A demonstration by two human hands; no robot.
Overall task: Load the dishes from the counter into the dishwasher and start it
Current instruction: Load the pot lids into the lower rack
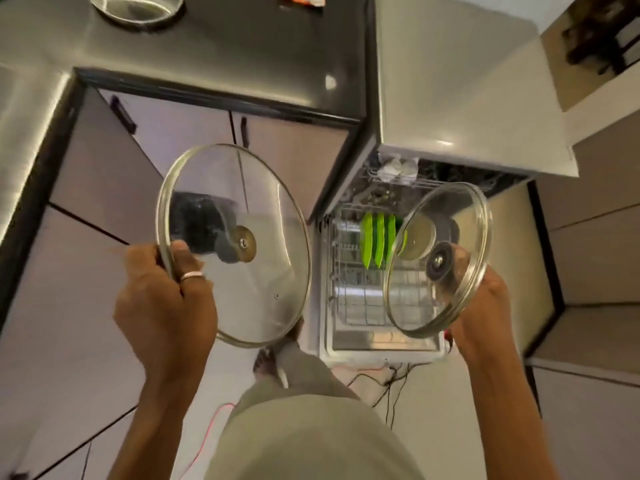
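Before dishwasher, left hand grips large lid, right hand small lid.

We hold two round, metal-rimmed glass lids, both tilted with their undersides facing us. The larger lid is gripped at its rim by the left hand, the smaller lid by the right hand, over the open dishwasher. Three green plates stand on edge in its lower rack.
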